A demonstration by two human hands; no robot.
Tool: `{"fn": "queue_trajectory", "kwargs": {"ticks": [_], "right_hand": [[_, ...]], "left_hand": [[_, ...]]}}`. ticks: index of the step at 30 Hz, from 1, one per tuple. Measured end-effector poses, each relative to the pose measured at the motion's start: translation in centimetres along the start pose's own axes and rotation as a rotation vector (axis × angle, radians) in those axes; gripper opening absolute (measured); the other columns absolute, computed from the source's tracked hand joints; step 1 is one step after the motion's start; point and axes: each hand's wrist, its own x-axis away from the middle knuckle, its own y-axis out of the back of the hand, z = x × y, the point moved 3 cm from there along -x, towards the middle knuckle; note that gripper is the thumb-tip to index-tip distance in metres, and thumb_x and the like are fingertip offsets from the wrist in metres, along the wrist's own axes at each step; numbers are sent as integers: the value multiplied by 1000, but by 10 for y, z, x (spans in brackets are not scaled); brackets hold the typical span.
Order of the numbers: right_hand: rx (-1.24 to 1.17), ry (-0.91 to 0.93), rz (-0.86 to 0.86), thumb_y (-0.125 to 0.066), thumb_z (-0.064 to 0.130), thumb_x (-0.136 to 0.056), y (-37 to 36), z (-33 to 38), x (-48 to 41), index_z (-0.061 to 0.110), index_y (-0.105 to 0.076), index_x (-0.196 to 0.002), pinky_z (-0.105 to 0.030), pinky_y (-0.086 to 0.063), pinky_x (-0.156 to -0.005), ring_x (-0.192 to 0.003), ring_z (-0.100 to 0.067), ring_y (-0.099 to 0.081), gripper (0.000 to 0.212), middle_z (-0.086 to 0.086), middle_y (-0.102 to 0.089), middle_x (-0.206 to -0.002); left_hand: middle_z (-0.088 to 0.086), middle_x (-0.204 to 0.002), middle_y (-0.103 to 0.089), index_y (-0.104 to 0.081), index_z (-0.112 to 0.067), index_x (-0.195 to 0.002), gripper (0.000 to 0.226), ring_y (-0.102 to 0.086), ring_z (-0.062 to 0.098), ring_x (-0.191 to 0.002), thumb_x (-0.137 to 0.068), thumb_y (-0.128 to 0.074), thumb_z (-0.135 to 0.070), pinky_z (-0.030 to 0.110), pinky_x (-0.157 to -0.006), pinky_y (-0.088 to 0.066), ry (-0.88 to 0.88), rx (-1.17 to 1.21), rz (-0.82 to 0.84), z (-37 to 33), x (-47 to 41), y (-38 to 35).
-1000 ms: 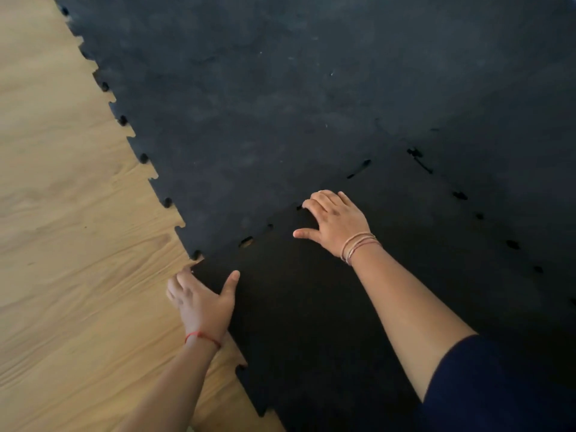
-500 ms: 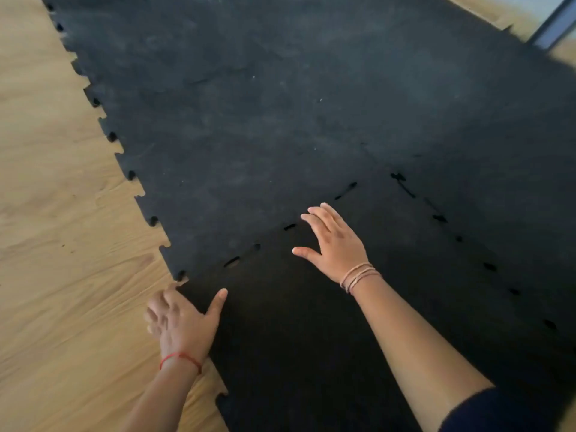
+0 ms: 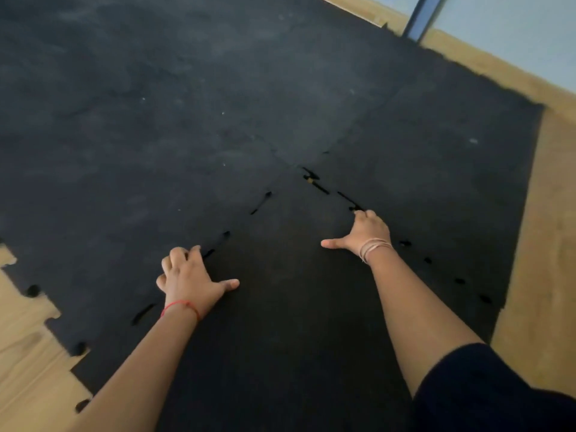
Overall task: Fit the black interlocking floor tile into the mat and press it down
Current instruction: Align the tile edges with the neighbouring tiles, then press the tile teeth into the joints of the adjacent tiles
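Observation:
The black interlocking tile (image 3: 290, 307) lies flat in front of me, darker than the greyer mat (image 3: 156, 120) around it. Small gaps show along both of its seams, left and right, meeting at a corner near the middle of the view. My left hand (image 3: 191, 280) rests on the tile's left seam, fingers curled at the joint, thumb spread. My right hand (image 3: 363, 232) presses on the right seam, fingertips at a gap, thumb pointing left. Neither hand holds anything.
Wooden floor (image 3: 28, 363) shows at the lower left beyond the mat's toothed edge, and along the right side (image 3: 542, 244). A pale wall and a dark upright post (image 3: 420, 17) stand at the top right. My dark sleeve (image 3: 498, 391) fills the lower right corner.
My left hand moved from the wooden floor edge up onto the left seam. My right hand shifted from the left seam across to the right seam. The view swung right.

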Motion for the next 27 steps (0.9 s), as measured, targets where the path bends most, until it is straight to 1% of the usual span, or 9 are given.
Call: {"fn": "queue_trajectory", "kwargs": {"ticks": [3,5,8,11,15,20,22,24,27], "right_hand": [[14,-50,1,-74,68,-51,10,-7,1,8,-42,-132,-40,-35,-101,-125,-29,-45,105,-10,-49,-132],[-3,-67,-29,-74,67,-53,8,-20,6,8,-43,-129,-40,-35,-100,-124,-29,-45,101,-10,-50,-131],[25,-42,-57,-69,66,-60,0,-28,11,6,-43,-130,-40,-34,-101,-124,-30,-44,95,-12,-50,-131],[2,-53,-28,-70,65,-62,3,-26,5,5,-46,-127,-40,-36,-100,-122,-30,-47,91,-13,-52,-127],[-70,-95,-39,-71,61,-63,6,-22,-2,6,-50,-124,-39,-38,-98,-120,-30,-49,84,-12,-55,-126],[-125,-62,-22,-71,56,-67,-4,1,-11,11,-50,-127,-38,-37,-98,-123,-29,-48,77,-9,-55,-130],[-168,-87,10,-71,55,-68,-8,3,-14,12,-49,-129,-39,-35,-101,-125,-30,-47,77,-9,-53,-133],[-179,-90,3,-71,56,-68,-11,-2,-14,11,-50,-128,-40,-35,-100,-124,-31,-47,77,-10,-54,-133],[-164,-105,-91,-71,55,-68,-14,-18,-12,9,-54,-125,-40,-36,-99,-123,-33,-48,75,-13,-55,-131]], "left_hand": [[12,-132,-34,-42,-14,-130,88,-28,32,-125,-58,-82,-44,47,-101,-30,21,47,42,-2,-6,2],[11,-128,-36,-48,-17,-123,79,-28,30,-123,-56,-83,-41,45,-101,-29,9,52,69,-7,-6,-1],[10,-126,-36,-48,-19,-121,75,-29,29,-121,-57,-83,-40,43,-100,-28,-23,59,63,-15,-7,-6],[11,-126,-38,-49,-18,-119,75,-29,31,-122,-56,-84,-38,44,-101,-27,10,73,84,-15,-9,-5],[11,-123,-42,-52,-18,-110,65,-31,32,-122,-56,-85,-34,47,-100,-28,65,120,104,-10,-11,0],[12,-122,-43,-53,-17,-110,65,-32,33,-121,-56,-85,-34,47,-98,-30,106,106,48,7,-8,10],[11,-124,-42,-52,-17,-112,68,-33,32,-121,-56,-84,-36,46,-96,-31,98,94,58,7,-6,10],[10,-124,-41,-50,-18,-114,69,-33,31,-121,-57,-83,-39,45,-96,-32,74,64,56,5,-5,11],[8,-121,-40,-48,-19,-111,64,-34,29,-118,-61,-79,-43,42,-94,-32,-29,40,6,-6,-8,10]]}}
